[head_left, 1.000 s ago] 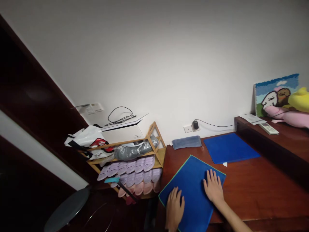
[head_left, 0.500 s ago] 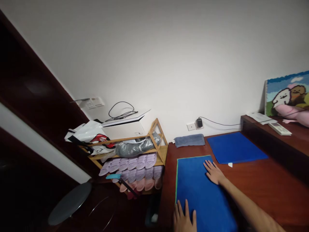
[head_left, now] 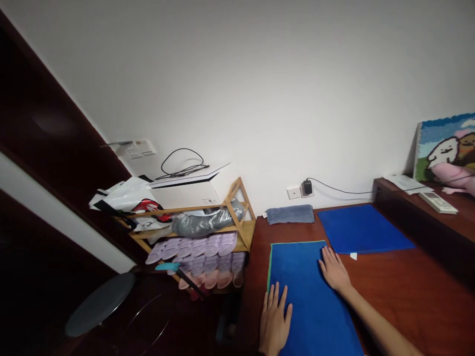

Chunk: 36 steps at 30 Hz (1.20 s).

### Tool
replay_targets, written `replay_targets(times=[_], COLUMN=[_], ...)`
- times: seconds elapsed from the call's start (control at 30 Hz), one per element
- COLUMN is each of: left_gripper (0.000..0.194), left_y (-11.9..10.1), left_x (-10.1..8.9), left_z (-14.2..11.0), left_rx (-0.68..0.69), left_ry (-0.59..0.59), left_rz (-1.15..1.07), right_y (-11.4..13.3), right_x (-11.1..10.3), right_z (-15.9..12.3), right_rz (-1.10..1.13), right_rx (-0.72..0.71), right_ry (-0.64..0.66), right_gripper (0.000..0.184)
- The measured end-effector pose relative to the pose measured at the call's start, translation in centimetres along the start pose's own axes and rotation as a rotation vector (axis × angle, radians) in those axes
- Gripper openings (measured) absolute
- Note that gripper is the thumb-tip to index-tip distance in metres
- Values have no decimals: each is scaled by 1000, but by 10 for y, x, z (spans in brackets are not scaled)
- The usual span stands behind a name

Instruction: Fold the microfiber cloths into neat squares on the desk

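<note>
A blue towel (head_left: 308, 291) with green edging lies flat on the brown wooden table (head_left: 408, 291). On its left edge rests my left hand (head_left: 275, 319), palm down with the fingers stretched out. My right hand (head_left: 334, 269) lies open over the towel's right edge, near the far right corner. Behind and to the right, a second blue towel (head_left: 365, 228) is spread out, with a white tag at its near edge. A folded grey-blue cloth (head_left: 290, 214) sits by the wall.
Left of the table stands a wooden rack (head_left: 245, 237) with purple and pink slippers (head_left: 198, 247), bags and a white box (head_left: 185, 193). A round stool (head_left: 100, 304) is at lower left. The raised shelf on the right bears a remote control (head_left: 438, 202) and a pink plush toy (head_left: 454, 175).
My left hand has slid forward along the towel's left edge. My right hand has shifted slightly right, onto the right edge. The camera view has moved a little.
</note>
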<state>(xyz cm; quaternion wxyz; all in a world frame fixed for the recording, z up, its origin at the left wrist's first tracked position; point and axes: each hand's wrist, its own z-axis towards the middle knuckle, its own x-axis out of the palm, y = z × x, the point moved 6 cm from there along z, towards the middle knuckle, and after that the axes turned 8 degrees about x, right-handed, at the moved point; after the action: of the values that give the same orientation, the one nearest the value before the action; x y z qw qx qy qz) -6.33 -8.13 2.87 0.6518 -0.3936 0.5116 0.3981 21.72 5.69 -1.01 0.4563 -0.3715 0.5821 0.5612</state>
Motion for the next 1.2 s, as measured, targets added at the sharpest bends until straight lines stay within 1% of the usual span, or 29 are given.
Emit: replay_targets(times=[0.1,0.17,0.23,0.3,0.33,0.4,0.43,0.5,0.53,0.6,0.67,0.73,0.77,0.83,0.87,0.93,1.07,1.13,1.2], left_gripper=[57,57,56,56,55,55,55,55,55,55,56,57,58,58,59,59,58,58,59], left_y=[2,-1,-12,-32,-44,-64,-70,-70,-64,-40,-2,37,54,75,80,84,79,68,45], left_x=[3,-3,-10,-11,-8,7,17,36,44,51,49,43,40,36,35,35,31,26,24], left_z=[2,18,48,90,113,156,173,195,200,199,190,179,175,171,170,169,169,172,178], left_rx=[4,25,69,134,171,214,212,178,159,116,45,-46,-77,-93,-88,-81,-67,-44,-4], left_ry=[3,-26,-70,-95,-95,-76,-59,-32,-25,-27,-28,-7,7,21,18,2,-41,-75,-113], left_rz=[12,8,-10,-39,-57,-100,-121,-149,-155,-147,-116,-69,-47,-10,5,35,74,75,57], right_y=[8,10,9,7,5,2,1,0,-1,0,0,1,2,3,3,3,5,5,6], right_x=[-5,-2,4,9,12,16,18,19,20,19,16,14,13,12,12,11,8,7,6], right_z=[24,34,39,40,41,41,41,41,41,41,39,38,38,37,37,37,37,36,36], right_rz=[0,-14,-18,-14,-14,-22,-30,-46,-52,-56,-52,-49,-50,-51,-52,-55,-77,-75,-61], right_rx=[6,11,5,-4,-8,-12,-16,-22,-21,-11,1,7,9,13,16,24,27,27,25], right_ry=[19,45,39,16,9,1,-2,-1,3,14,24,37,46,66,73,78,81,81,75], right_gripper=[76,76,76,75,75,74,74,74,74,75,76,76,76,76,76,75,75,74,74])
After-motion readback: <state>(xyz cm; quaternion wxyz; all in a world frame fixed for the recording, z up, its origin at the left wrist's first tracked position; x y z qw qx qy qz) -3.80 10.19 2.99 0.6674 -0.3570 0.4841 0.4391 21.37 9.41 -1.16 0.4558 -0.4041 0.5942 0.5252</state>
